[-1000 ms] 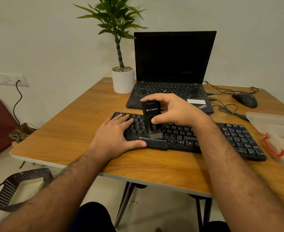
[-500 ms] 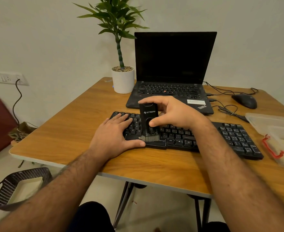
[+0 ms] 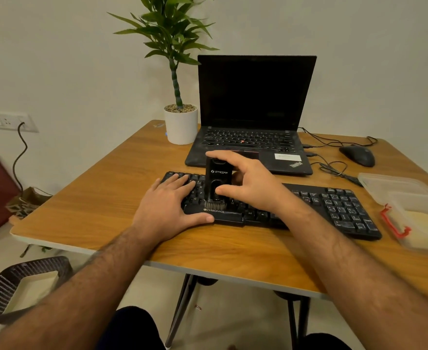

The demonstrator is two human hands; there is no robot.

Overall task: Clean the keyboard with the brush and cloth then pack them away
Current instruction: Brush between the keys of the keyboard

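Keyboard (image 3: 334,208) middle hidden: right hand (image 3: 251,184) pinches brush (image 3: 217,183); left hand (image 3: 168,208) flat.

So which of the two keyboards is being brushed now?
The separate black keyboard nearest the person, under the brush; the laptop behind is untouched.

- Left hand (image 3: 168,207): palm down, fingers straight and spread flat, thumb stretched out to the right.
- Right hand (image 3: 248,184): raised, fingers curled in a grip, index over the top, thumb pressing the front.
- Both forearms bare, reaching forward.
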